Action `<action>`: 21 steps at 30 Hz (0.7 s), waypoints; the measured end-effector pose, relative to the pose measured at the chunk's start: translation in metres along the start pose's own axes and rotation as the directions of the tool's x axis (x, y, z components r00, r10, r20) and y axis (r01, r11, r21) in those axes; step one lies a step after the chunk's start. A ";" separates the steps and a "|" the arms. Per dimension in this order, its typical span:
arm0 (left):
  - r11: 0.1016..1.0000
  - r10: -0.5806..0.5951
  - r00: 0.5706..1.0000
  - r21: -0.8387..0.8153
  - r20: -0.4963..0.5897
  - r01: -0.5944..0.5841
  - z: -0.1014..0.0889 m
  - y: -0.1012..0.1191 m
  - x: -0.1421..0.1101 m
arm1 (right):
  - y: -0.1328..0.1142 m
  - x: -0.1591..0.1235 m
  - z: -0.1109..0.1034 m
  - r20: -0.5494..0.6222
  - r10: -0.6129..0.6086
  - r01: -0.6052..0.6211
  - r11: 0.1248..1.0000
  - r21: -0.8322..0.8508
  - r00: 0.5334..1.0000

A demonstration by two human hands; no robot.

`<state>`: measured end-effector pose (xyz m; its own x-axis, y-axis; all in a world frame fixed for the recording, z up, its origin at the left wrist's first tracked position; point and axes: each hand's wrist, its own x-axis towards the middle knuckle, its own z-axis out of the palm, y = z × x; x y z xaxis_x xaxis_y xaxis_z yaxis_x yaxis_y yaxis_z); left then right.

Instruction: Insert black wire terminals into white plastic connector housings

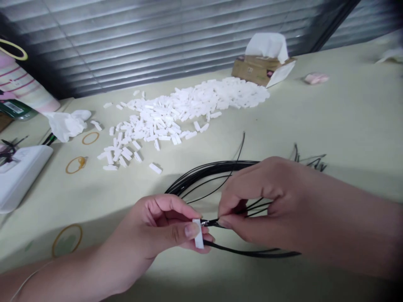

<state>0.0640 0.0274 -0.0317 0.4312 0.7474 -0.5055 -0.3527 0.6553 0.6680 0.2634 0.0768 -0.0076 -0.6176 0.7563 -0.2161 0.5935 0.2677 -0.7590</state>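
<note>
Between the thumb and fingers of my left hand [163,228] is a small white plastic connector housing [198,234], held upright near the bottom centre. My right hand [267,205] pinches several thin black wires [256,205] just to the right of it. A metal terminal [204,223] shows at the wire ends, close against the housing's upper part. Another black cable [245,253] runs from the housing's lower end rightward under my right hand. Behind both hands lies a coiled bundle of black wire [201,173], partly hidden by my right hand.
A wide heap of small white plastic pieces [189,105] spreads across the table's back. A tissue box [256,69] stands at its right end, near a small pink item [316,78]. Rubber bands [67,240], crumpled tissue [66,125] and a white power strip [27,176] are at left.
</note>
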 end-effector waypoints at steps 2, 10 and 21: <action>1.000 -0.002 1.000 -0.004 -0.003 0.002 0.000 0.001 0.000 | 0.000 0.000 -0.001 0.019 0.030 -0.030 1.000 0.009 0.999; 1.000 -0.014 1.000 -0.004 -0.004 0.014 -0.002 -0.002 0.002 | -0.001 0.002 0.000 0.048 0.125 -0.128 0.990 0.063 0.991; 0.999 -0.033 0.999 0.034 -0.022 0.034 -0.002 -0.001 0.000 | -0.002 0.001 0.001 0.004 0.100 -0.100 0.991 0.088 0.995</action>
<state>0.0630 0.0272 -0.0334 0.4240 0.7273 -0.5397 -0.3097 0.6764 0.6682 0.2610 0.0761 -0.0072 -0.5576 0.7765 -0.2935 0.6044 0.1373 -0.7848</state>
